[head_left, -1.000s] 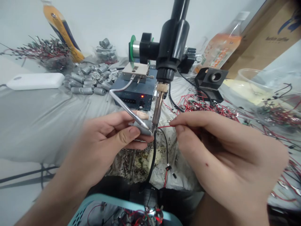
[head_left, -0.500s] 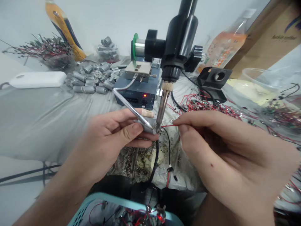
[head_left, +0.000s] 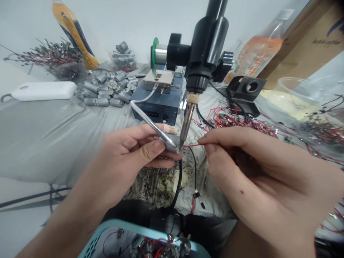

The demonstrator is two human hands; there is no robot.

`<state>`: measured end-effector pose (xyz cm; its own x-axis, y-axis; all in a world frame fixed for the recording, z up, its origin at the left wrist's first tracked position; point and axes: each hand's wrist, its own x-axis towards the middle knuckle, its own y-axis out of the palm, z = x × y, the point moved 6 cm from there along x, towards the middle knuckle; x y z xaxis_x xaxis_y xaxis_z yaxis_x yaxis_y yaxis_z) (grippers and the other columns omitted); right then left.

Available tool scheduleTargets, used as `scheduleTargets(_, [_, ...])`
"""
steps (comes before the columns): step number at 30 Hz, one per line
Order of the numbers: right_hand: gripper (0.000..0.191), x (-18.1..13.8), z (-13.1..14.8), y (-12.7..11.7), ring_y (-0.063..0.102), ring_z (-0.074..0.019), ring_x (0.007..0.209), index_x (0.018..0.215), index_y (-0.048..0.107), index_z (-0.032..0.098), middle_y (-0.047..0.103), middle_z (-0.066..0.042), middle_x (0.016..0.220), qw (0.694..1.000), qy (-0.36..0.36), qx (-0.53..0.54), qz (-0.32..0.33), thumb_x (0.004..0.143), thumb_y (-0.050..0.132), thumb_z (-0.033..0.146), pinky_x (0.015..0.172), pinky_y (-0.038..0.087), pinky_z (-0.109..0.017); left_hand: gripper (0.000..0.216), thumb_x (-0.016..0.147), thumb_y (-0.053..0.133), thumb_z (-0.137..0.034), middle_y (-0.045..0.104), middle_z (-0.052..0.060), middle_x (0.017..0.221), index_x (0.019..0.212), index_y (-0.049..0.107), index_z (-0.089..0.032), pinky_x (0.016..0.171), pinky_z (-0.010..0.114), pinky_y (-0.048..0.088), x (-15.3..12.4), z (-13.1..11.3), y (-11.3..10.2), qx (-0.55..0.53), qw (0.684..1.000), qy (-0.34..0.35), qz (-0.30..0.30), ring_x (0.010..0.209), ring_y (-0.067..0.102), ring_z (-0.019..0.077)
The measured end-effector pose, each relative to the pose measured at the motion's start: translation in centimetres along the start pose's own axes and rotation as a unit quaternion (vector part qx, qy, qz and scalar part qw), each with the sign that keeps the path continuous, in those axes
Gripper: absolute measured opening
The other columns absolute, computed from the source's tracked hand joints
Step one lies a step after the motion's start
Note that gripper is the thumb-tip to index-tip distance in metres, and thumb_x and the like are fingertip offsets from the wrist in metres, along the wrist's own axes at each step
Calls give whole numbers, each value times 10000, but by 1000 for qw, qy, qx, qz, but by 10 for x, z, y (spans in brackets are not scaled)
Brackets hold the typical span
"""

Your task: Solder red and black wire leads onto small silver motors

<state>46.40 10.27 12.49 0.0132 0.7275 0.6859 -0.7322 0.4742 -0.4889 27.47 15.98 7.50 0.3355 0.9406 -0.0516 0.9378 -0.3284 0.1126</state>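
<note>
My left hand (head_left: 134,150) grips a small grey motor (head_left: 172,142) between thumb and fingers, its end turned to the right. Down onto that end comes the tip of a soldering iron (head_left: 188,120), which a black stand clamp (head_left: 202,53) carries. Beside the tip sits the nozzle of a metal solder feed tube (head_left: 150,120). My right hand (head_left: 249,168) pinches a thin red wire (head_left: 192,145) between thumb and forefinger; the wire's far end is at the motor's end by the tip. A black wire (head_left: 195,168) hangs below. The exact contact point is too small to make out.
Behind my left hand lie loose grey motors (head_left: 103,89) and a blue-grey solder feeder box (head_left: 158,104) with a green-edged spool (head_left: 158,54). Red wires (head_left: 242,122) are heaped at the right near a black bracket (head_left: 245,91). A light-blue basket (head_left: 118,224) is at the front.
The red light on the feeder box and the red glow in the basket have gone out. Both hands keep their grips, and the view has shifted slightly.
</note>
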Motion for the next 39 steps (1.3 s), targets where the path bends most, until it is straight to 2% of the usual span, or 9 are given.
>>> scheduleTargets(5, [231, 0, 0, 0, 552, -82, 625, 1016, 722, 300, 719, 95, 827, 1000, -3, 8, 3, 1100, 636, 103, 620, 533, -221, 154, 1117, 802, -325, 940, 59, 1149, 1194, 910, -248, 872, 290, 779, -3, 2, -3, 0, 1000, 2, -11, 1047, 942, 283])
scheduleTargets(10, [245, 0, -2, 0, 540, -91, 629, 1022, 752, 314, 709, 86, 829, 1000, 2, 8, -2, 1113, 637, 119, 629, 548, -220, 171, 1098, 831, -325, 941, 28, 1149, 1233, 932, -297, 870, 236, 760, 3, 6, -5, 2, 1000, 12, -3, 1024, 937, 235])
scheduleTargets(14, [247, 0, -2, -1, 540, -88, 633, 1026, 762, 311, 698, 91, 822, 1000, 0, 7, -7, 1102, 644, 108, 631, 545, -219, 144, 1096, 823, -318, 935, 16, 1111, 1178, 939, -301, 868, 226, 755, 3, 4, -6, 2, 999, 24, -20, 997, 929, 216])
scheduleTargets(20, [227, -2, -1, -1, 540, -97, 624, 1021, 771, 299, 703, 73, 810, 1000, 2, 0, -11, 1116, 648, 134, 608, 525, -243, 158, 1120, 762, -281, 921, 54, 1121, 1177, 906, -248, 952, 324, 776, -9, -3, 0, 17, 999, 6, -38, 1037, 927, 255])
scheduleTargets(24, [229, -2, -1, -1, 574, -108, 650, 1023, 770, 303, 734, 67, 836, 1000, 4, 0, -11, 1109, 655, 124, 616, 525, -257, 166, 1120, 769, -282, 927, 39, 1121, 1196, 915, -268, 942, 312, 775, -6, -2, -1, 15, 999, 2, -33, 1024, 928, 242])
scheduleTargets(27, [223, -1, -1, 0, 579, -106, 646, 1026, 761, 296, 741, 69, 832, 1000, 2, -2, -6, 1108, 651, 121, 613, 524, -259, 172, 1075, 851, -360, 934, 37, 1082, 1208, 932, -287, 884, 299, 773, 0, 5, -5, -8, 1000, -10, -18, 989, 923, 239])
scheduleTargets(32, [215, 1, 0, 1, 563, -116, 609, 1020, 757, 289, 754, 54, 824, 1000, -1, -6, -9, 1119, 646, 133, 606, 536, -284, 494, 970, 954, -547, 927, 77, 1028, 1374, 893, -270, 971, 444, 780, 4, 10, -10, -41, 999, -17, -20, 1122, 909, 337])
scheduleTargets(36, [211, 0, 0, 0, 584, -141, 611, 1012, 769, 290, 766, 32, 824, 1000, 2, -13, -12, 1126, 652, 156, 586, 525, -312, 513, 973, 949, -562, 926, 83, 1026, 1384, 888, -261, 991, 449, 771, 3, 6, -6, -51, 998, -16, -13, 1145, 904, 344])
scheduleTargets(39, [213, -1, 0, -1, 599, -145, 620, 1014, 775, 291, 774, 32, 833, 1000, 3, -19, -15, 1124, 649, 160, 580, 514, -313, 450, 995, 943, -514, 930, 87, 1039, 1356, 897, -249, 966, 421, 772, 2, 3, -2, -49, 999, -21, -6, 1123, 907, 332])
